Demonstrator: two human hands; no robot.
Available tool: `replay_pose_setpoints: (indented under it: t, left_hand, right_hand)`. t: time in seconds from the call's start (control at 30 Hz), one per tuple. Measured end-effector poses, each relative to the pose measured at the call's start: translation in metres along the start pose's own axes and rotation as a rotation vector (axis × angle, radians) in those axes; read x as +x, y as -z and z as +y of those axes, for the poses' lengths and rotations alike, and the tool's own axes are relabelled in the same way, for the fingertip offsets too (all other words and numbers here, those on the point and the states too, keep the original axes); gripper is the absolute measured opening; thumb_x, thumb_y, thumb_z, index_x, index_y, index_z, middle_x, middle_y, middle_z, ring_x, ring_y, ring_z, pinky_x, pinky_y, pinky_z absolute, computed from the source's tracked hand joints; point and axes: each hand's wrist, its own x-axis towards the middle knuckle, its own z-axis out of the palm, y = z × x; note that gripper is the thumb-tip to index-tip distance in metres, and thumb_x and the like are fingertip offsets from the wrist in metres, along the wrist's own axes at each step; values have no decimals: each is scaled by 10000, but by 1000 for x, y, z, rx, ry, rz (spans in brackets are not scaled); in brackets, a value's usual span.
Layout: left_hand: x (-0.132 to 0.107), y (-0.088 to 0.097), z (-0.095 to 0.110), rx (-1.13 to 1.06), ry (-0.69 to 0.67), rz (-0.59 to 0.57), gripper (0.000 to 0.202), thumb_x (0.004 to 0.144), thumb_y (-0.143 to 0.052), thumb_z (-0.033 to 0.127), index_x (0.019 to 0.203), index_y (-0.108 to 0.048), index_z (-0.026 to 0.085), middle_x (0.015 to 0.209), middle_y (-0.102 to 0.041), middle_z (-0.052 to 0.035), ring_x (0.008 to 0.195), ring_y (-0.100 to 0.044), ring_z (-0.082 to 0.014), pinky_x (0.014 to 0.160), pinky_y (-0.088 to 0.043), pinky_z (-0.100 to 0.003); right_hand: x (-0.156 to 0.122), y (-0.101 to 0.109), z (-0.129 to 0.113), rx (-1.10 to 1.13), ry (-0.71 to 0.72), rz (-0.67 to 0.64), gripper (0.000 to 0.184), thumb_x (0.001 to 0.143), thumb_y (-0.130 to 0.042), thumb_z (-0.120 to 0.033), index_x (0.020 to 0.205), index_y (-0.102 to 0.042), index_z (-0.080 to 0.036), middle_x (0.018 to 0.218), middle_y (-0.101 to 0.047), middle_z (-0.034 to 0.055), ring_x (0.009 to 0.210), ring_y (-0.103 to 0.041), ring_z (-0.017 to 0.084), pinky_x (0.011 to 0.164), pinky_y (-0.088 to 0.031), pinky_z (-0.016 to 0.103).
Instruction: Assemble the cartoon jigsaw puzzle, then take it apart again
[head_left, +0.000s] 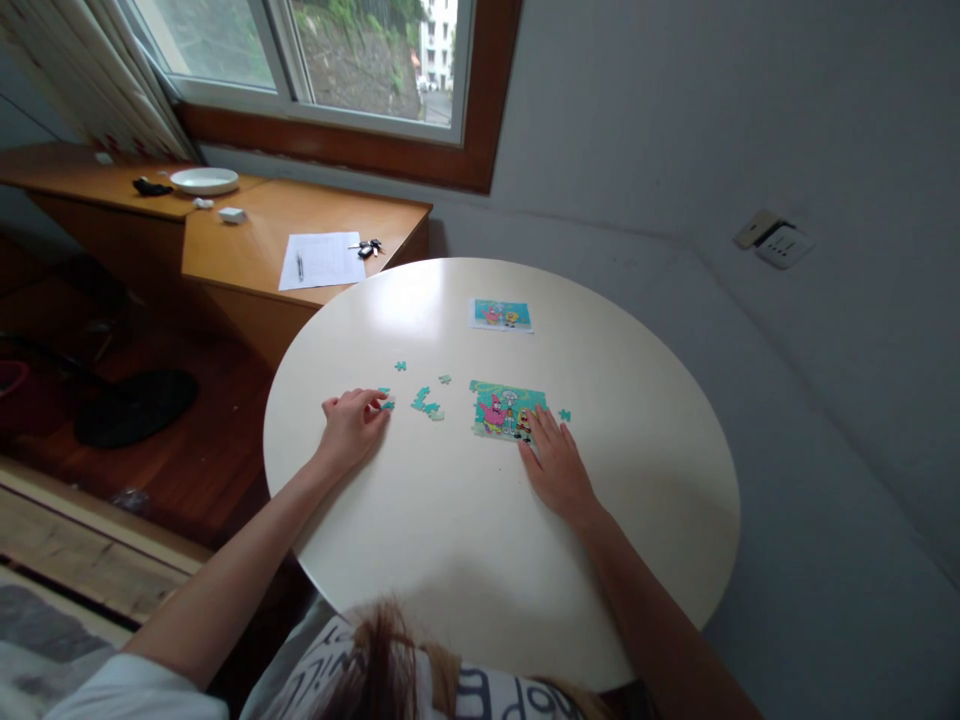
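A partly joined cartoon jigsaw puzzle [491, 412] lies on the white round table, with a pink starfish figure and other characters on a teal ground. My right hand [556, 465] rests flat over its right side with fingers stretched out, covering part of the yellow figure. Just right of those fingers is a loose teal piece [565, 415]. At the left, my left hand [352, 428] has curled fingers, the tips pinched at a small teal puzzle piece [388, 405]. Between the hands lie several loose pieces [426, 402], some of them touching or overlapping.
A small reference picture [502, 315] of the same scene lies farther back on the table [450, 520]. Beyond the table, a wooden desk [262, 230] holds a paper sheet [319, 262], keys [367, 248] and a white plate [205, 181]. A wall stands close on the right.
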Motion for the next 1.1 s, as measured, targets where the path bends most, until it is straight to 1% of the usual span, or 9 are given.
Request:
replay_pose_setpoints:
  t: [0.17,0.3,0.43,0.53,0.67,0.8,0.9,1.03,1.1]
  left_hand:
    - [2,3,-1,8,59,36,159,783,-553,242,910,-643,207,857,-674,-29,806,-602,-197,869,-297,-401]
    - [3,4,-1,17,91,51,160,774,-556,224,908,-642,208,866,-674,-32,806,-600,-198,876,-302,-405]
    - [4,4,-3,15,84,62,167,775,-528,181,892,-643,215,878,-671,-30,781,-596,-185,867,-325,-392]
    - [4,4,-4,30,74,58,200,770,-505,148,897,-641,221,888,-671,-31,803,-595,-190,855,-338,-379]
    - [3,3,-4,54,64,55,183,793,-496,169,894,-644,205,936,-666,-52,816,-601,-197,869,-329,-392]
    - [2,-2,-5,92,-34,49,163,815,-498,205,880,-646,208,975,-661,-67,907,-599,-217,894,-290,-419]
    - [3,-6,-2,108,-135,1,176,832,-496,237,893,-659,209,985,-659,-80,946,-595,-225,888,-283,-417]
    - [15,-9,12,122,-236,-106,212,853,-491,258,957,-665,198,1000,-653,-85,903,-607,-219,865,-308,-398]
    - [26,-11,21,150,-246,-153,211,855,-501,278,968,-660,196,1021,-650,-90,896,-608,-226,853,-322,-393]
  right_hand:
    - [0,1,0,5,1,-18,524,939,-288,-306,1399,-390,-76,1475,-370,150,1377,-324,241,1124,-262,437]
    - [0,-1,1,3,2,-6,517,940,-288,-309,1394,-398,-86,1472,-377,147,1374,-331,234,1123,-264,438]
    - [0,-3,2,13,12,19,519,939,-281,-312,1396,-396,-95,1467,-386,151,1368,-340,238,1118,-269,450]
    - [0,-3,2,7,7,17,518,938,-278,-312,1392,-402,-94,1465,-388,151,1366,-342,238,1118,-268,447]
    - [0,-2,2,4,10,3,520,938,-280,-311,1391,-402,-86,1464,-390,155,1365,-341,241,1119,-262,441]
    - [0,-3,2,14,14,16,520,938,-276,-313,1404,-386,-110,1459,-400,149,1365,-338,240,1114,-262,454]
    - [0,-2,1,14,12,5,518,937,-280,-311,1399,-392,-105,1458,-401,149,1363,-342,236,1116,-263,449]
    - [0,0,0,19,-1,-3,516,936,-284,-307,1388,-407,-91,1461,-396,151,1362,-345,232,1123,-255,439]
    - [1,0,0,25,-1,3,512,934,-290,-311,1383,-414,-100,1459,-400,150,1360,-350,233,1121,-256,444]
